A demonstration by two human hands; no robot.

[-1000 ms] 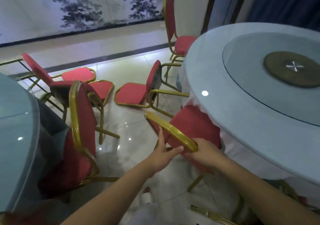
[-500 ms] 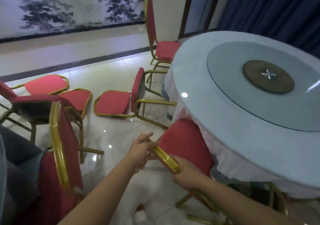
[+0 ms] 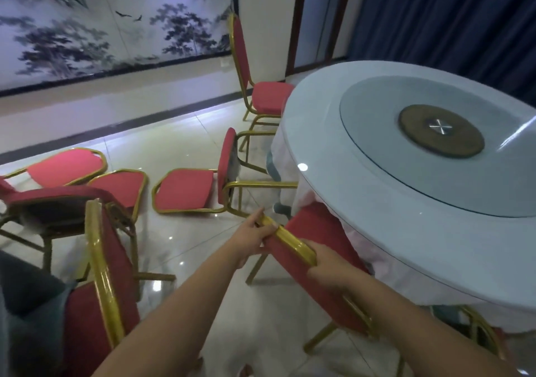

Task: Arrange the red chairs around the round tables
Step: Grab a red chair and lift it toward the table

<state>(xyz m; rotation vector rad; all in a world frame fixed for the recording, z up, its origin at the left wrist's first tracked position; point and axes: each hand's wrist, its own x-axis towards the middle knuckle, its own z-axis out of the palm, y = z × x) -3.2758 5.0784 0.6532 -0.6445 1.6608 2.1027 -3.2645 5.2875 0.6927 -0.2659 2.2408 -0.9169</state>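
While the red padded chair with gold metal frame (image 3: 316,231) stands just beside the edge of the round pale-blue surface (image 3: 377,202), the grip of the left hand (image 3: 255,237) and of the right hand (image 3: 327,269) is clenched around its gold top rail. A second red chair (image 3: 185,191) lies on its back, left of this surface.

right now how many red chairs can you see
7: held chair at the table, upright chair at its far side, tipped chair between, near-left chair, left chair behind it, two flat chairs beyond. More may be hidden under the table.
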